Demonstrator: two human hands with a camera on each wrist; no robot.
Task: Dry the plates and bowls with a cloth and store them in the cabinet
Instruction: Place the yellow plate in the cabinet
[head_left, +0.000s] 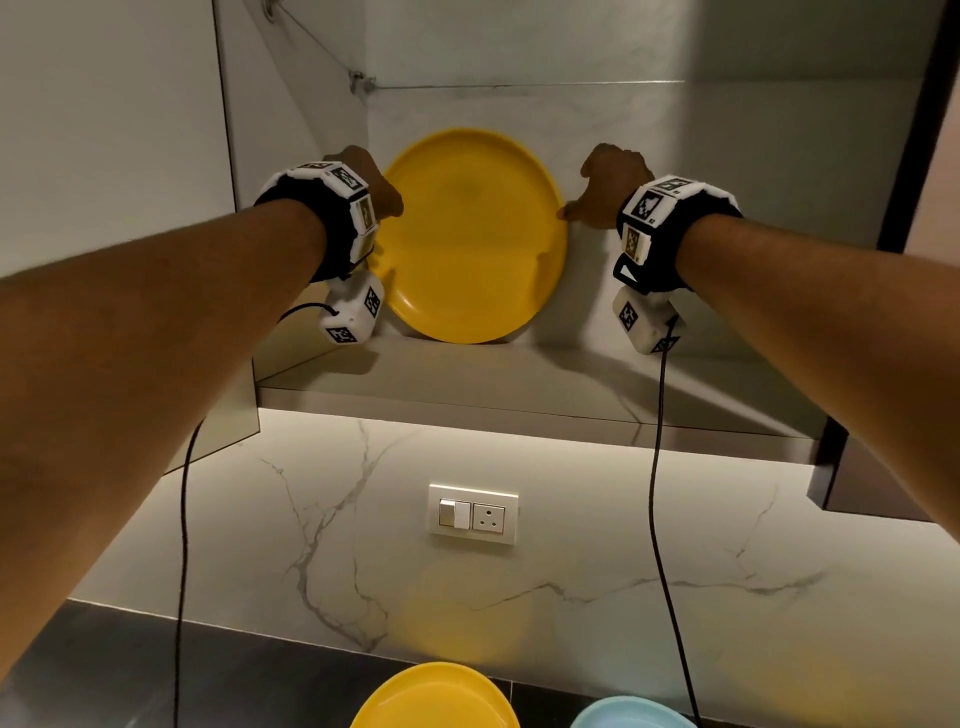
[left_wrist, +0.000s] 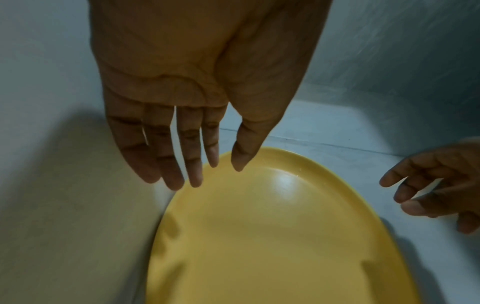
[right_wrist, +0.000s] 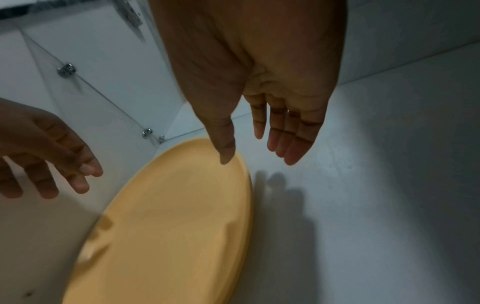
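A large yellow plate (head_left: 467, 234) stands on its edge on the cabinet shelf (head_left: 467, 384), leaning against the back wall. My left hand (head_left: 374, 182) is at its left rim and my right hand (head_left: 602, 187) at its right rim. In the left wrist view my left hand (left_wrist: 215, 172) is open with straight fingers, its thumb tip over the plate (left_wrist: 259, 236). In the right wrist view my right hand (right_wrist: 255, 158) is open too, and its thumb tip meets the rim of the plate (right_wrist: 168, 226). Neither hand curls round anything. No cloth is in view.
A glass shelf (head_left: 519, 85) spans the cabinet above the plate. A dark cabinet door (head_left: 935, 130) stands at the right. Below, on the dark counter (head_left: 156, 675), sit another yellow plate (head_left: 436, 696) and a light blue bowl (head_left: 628, 714). A wall socket (head_left: 472, 514) is on the marble backsplash.
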